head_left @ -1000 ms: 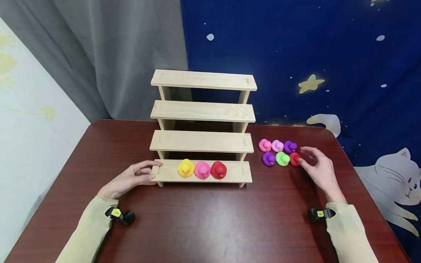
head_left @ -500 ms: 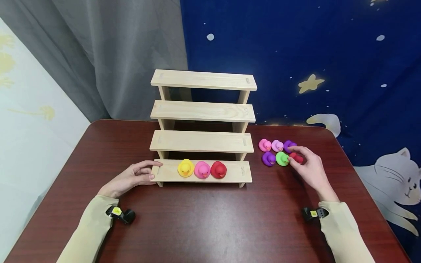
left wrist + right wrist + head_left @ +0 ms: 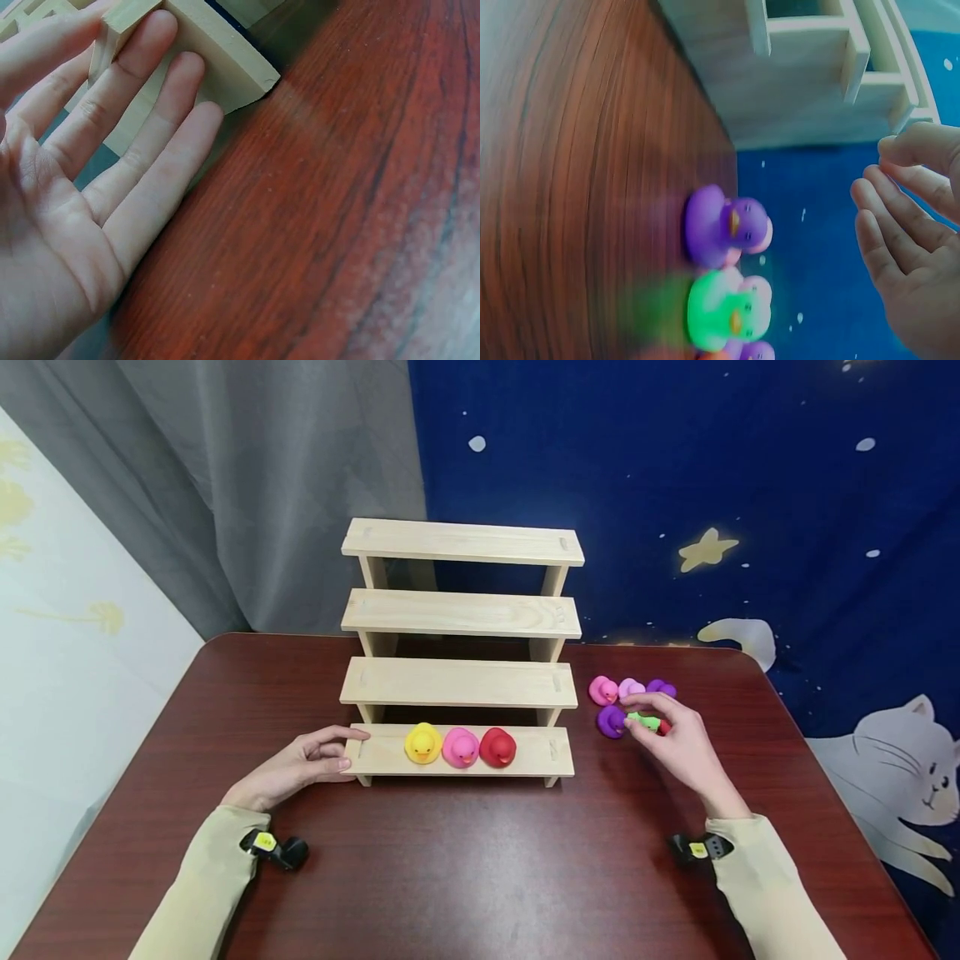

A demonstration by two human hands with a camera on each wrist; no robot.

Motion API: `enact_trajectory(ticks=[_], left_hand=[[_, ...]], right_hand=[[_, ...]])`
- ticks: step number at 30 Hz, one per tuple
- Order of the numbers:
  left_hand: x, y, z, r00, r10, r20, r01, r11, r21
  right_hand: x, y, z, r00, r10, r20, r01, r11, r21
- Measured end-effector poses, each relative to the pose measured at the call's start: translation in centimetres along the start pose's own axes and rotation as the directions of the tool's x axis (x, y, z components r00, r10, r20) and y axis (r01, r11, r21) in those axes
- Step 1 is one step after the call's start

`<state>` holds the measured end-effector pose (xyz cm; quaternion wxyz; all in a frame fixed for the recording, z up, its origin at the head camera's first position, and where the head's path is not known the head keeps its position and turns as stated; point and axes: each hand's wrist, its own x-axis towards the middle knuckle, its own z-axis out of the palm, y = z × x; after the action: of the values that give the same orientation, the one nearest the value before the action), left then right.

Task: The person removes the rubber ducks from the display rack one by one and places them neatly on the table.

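A tiered wooden stand (image 3: 459,683) rises at the middle of the table. On its lowest step sit a yellow duck (image 3: 423,744), a pink duck (image 3: 461,748) and a red duck (image 3: 497,748). My left hand (image 3: 300,762) grips the left end of that step, its fingers against the board's edge in the left wrist view. To the right, my right hand (image 3: 686,747) hovers over a group of rubber ducks, thumb and fingers apart, holding nothing. Its fingertips are near a green duck (image 3: 720,311) and a purple duck (image 3: 705,225). Another red duck (image 3: 664,727) is mostly hidden by the hand.
Behind the front ducks stand a pink duck (image 3: 603,691), a light pink duck (image 3: 631,687) and a second purple duck (image 3: 661,687). The dark red table (image 3: 480,860) ends at a blue curtain (image 3: 637,485) and a grey curtain (image 3: 300,485).
My right hand has moved left, from beside the red duck to over the green one, close to the front purple duck. My left hand and the stand have stayed still.
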<state>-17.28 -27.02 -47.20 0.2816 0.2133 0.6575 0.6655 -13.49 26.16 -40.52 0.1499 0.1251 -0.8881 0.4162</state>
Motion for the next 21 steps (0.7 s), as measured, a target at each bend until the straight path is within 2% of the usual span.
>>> enact_trajectory(ticks=[4,9,16,21], left_hand=[[0.0,0.1,-0.1,1.0,-0.004,0.015,0.004,1.0,-0.008],[0.1,0.2,-0.3,0.999,-0.01,0.035,0.01,1.0,-0.02],[0.1,0.2,-0.2,0.999,-0.004,0.043,0.006,0.999,-0.042],[0.1,0.2,-0.3,0.999,-0.009,0.04,0.011,0.999,-0.049]], right_hand=[[0.1,-2.4,0.7,0.999,-0.027,0.022,0.026,0.999,0.018],[0.2,-4.9,1.4,0.996,-0.02,0.086,0.014,0.997,0.071],[0.4,-6.2,2.7,0.982,-0.035,0.185,0.005,0.987,0.162],[0.6,-5.9,3.9,0.969,-0.041,0.244,-0.013,0.977,0.213]])
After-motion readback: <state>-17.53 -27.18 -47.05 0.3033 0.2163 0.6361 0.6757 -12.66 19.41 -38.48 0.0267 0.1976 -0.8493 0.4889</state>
